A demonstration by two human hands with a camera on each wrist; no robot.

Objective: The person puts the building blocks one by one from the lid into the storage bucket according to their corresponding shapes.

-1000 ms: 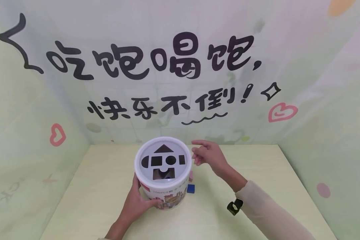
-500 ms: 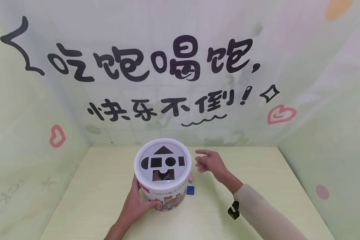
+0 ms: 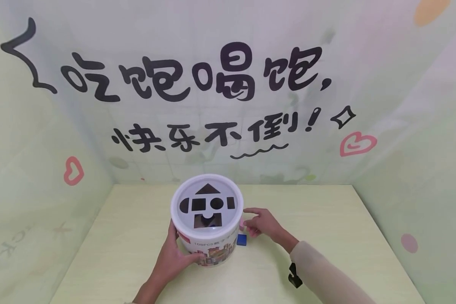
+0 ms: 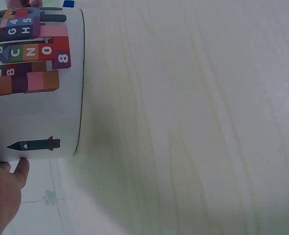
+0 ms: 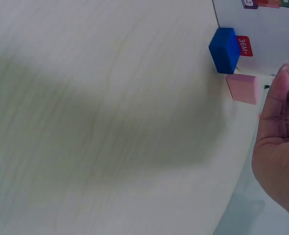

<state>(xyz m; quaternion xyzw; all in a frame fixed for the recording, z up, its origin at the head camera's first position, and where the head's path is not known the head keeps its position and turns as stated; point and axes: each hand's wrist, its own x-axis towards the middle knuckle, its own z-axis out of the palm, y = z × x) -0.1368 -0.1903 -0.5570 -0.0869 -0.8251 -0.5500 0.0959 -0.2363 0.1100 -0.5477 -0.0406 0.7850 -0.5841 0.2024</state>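
A white round block bucket [image 3: 213, 251] with printed blocks on its wall stands on the table, topped by a white lid [image 3: 184, 219] with several shaped holes. My left hand [image 3: 169, 259] grips the bucket's left side, thumb across the front; its other fingers are mostly hidden behind. At the bucket's right side, a blue block [image 3: 242, 240] and a pink block [image 5: 242, 88] lie close together on the table. My right hand [image 3: 266, 223] is beside them, fingers extended toward the bucket wall. In the right wrist view its fingertips [image 5: 281, 81] are near the pink block, holding nothing.
The pale wooden table [image 3: 311, 270] reaches back to a printed cloth wall [image 3: 197, 38], with more cloth at both sides. A black strap piece [image 3: 294, 276] hangs below my right sleeve [image 3: 323, 270].
My right hand first drew slightly away from the bucket, then came down and in toward the blocks. The left hand and bucket have stayed in place.
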